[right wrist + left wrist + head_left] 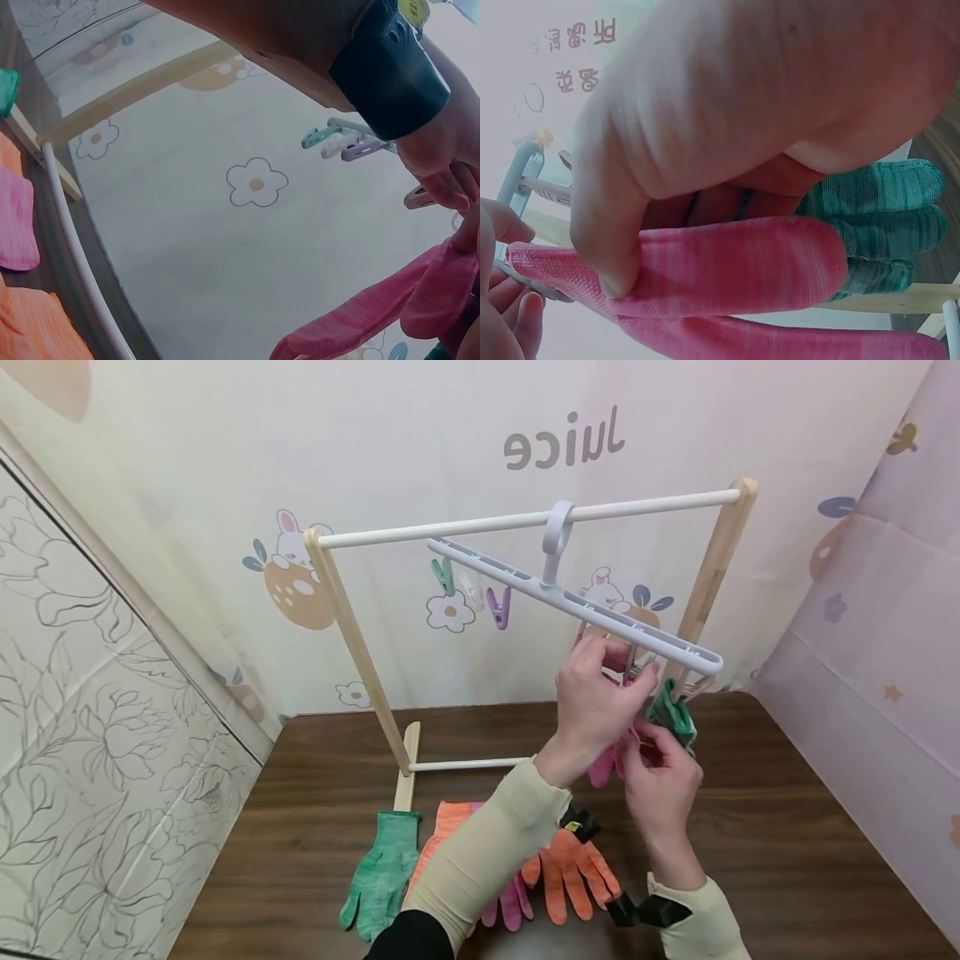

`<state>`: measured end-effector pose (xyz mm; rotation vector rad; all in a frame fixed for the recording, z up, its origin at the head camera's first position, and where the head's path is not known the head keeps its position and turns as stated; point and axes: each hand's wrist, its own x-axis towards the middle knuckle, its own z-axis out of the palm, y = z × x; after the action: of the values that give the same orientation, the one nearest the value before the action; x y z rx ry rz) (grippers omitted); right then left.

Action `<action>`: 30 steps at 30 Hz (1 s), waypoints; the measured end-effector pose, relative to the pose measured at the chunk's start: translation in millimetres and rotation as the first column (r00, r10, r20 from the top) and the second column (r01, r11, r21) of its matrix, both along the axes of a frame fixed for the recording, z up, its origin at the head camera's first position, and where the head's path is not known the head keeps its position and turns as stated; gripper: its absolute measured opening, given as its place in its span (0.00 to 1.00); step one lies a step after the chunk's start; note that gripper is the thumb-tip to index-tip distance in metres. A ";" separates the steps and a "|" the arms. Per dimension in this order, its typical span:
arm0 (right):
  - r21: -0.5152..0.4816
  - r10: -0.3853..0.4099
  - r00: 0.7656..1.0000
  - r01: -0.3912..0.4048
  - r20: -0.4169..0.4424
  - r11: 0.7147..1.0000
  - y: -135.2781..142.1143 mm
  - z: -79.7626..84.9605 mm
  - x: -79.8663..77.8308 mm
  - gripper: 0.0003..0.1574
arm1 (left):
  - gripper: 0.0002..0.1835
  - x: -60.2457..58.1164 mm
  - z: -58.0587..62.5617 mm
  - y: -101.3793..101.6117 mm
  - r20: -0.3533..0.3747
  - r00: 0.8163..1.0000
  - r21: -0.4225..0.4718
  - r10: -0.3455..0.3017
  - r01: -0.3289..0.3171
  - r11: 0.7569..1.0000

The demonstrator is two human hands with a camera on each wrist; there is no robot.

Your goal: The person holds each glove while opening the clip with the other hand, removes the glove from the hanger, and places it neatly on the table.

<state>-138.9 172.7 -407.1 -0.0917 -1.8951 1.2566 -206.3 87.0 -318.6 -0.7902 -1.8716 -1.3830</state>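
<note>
Fingers of the left hand are pinching a clip under the right part of the hanger, we see. The right hand pinches the pink glove between thumb and fingers, a little lower and to the right. The glove's fingers point down, and its top end is up by the left hand. We cannot tell if the clip has bitten the glove.

Just to the right we find a green glove hanging from the right end of the hanger. On the left part of the hanger we spot three more clips: green, white and purple. The hanger is hooked on the white rod and tilts down to the right. Two wood posts hold up the rod's ends.

Nearer to us, more gloves lie on the brown table. A second green one is on the left, and orange ones and a purple-pink one are by the left sleeve, which hides part of them. On the far wall we see bunnies, flowers and the word "Juice" backwards.
</note>
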 end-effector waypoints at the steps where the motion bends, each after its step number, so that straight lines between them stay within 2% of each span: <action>1: -0.001 -0.002 1.000 0.002 0.004 1.000 0.8 -0.9 -0.2 0.09 | 0.12 -0.2 -0.4 -0.2 0.001 1.000 -0.005 0.000 0.000 1.000; 16: 0.008 0.017 0.999 -0.017 0.030 1.000 2.9 -10.8 -2.1 0.08 | 0.09 -0.3 -1.2 -0.9 0.011 1.000 -0.059 0.016 -0.016 0.998; 30: -0.048 0.032 0.990 -0.025 0.138 0.999 7.1 -16.6 1.1 0.08 | 0.10 -3.4 -3.8 1.2 0.012 1.000 -0.035 0.001 -0.001 0.999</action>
<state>-137.9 179.8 -423.7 -0.1813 -1.9921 1.3439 -209.6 88.1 -322.4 -0.7999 -1.9095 -1.3606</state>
